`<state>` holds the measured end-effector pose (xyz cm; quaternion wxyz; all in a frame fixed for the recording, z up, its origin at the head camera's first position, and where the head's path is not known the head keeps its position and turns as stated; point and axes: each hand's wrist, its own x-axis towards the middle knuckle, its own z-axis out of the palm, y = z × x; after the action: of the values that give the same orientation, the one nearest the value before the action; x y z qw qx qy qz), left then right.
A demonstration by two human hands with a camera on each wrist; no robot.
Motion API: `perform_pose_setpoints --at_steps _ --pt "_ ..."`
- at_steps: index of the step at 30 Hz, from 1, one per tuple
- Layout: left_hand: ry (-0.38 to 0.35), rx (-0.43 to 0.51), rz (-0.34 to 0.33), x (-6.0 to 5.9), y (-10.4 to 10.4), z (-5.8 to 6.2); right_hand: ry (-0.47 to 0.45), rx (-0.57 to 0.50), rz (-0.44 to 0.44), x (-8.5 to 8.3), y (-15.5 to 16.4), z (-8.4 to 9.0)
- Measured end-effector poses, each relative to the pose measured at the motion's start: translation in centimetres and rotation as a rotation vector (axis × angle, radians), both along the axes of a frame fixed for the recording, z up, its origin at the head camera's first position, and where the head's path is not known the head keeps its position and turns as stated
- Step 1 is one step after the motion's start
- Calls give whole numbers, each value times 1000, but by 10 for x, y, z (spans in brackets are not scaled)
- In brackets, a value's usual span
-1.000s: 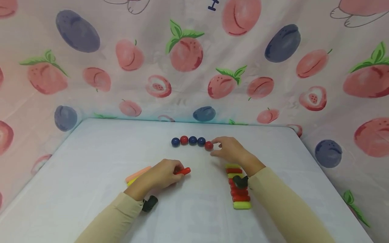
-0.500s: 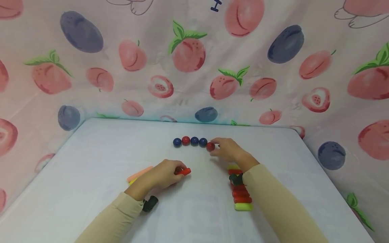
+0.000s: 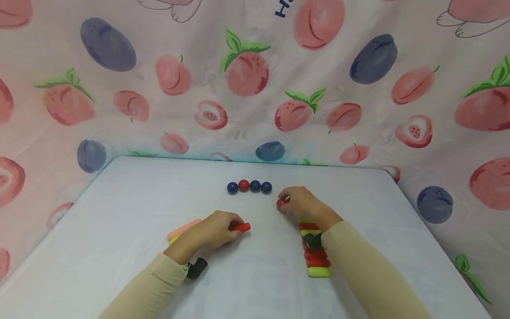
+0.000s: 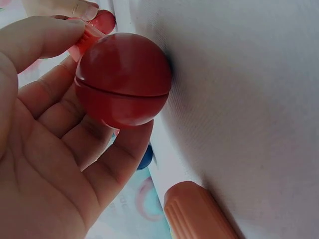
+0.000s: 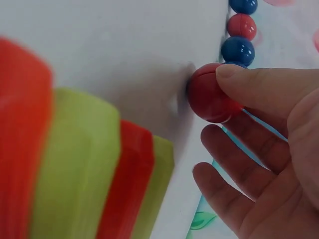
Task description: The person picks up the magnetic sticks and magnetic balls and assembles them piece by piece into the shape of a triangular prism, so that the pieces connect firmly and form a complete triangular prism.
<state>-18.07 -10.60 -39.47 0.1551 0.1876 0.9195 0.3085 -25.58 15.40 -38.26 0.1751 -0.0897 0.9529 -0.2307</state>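
The red ball (image 3: 281,204) sits at the fingertips of your right hand (image 3: 303,204), low over the white table (image 3: 119,230) and just in front of the row of four balls (image 3: 249,186), apart from it. From the head camera you see only a sliver of red past your fingers. The right wrist view shows more: your thumb lies over the top of the red ball (image 5: 210,94), the other fingers (image 5: 239,149) curl below without clearly touching it, and the ball rests against the table surface, so you pinch it lightly between thumb and a finger hidden behind it. That view also brings the stack of red and green sticks (image 5: 84,169) close up, blurred; in the head view the stack (image 3: 314,254) runs under your right wrist.

Your left hand (image 3: 215,232) curls round another red piece. The head camera shows only a red tip (image 3: 243,227) poking out; the left wrist view shows a second red ball (image 4: 124,79) cradled on your fingers (image 4: 75,129) beside a translucent red stick, and an orange stick (image 4: 199,214) lying near it on the table.
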Motion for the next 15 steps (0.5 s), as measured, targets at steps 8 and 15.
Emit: perform_pose_setpoints --at_steps 8,15 --pt "-13 -6 16 1 0 2 45 46 84 6 -3 -1" --pt "-15 -5 4 1 1 -1 96 86 143 14 -5 -4"
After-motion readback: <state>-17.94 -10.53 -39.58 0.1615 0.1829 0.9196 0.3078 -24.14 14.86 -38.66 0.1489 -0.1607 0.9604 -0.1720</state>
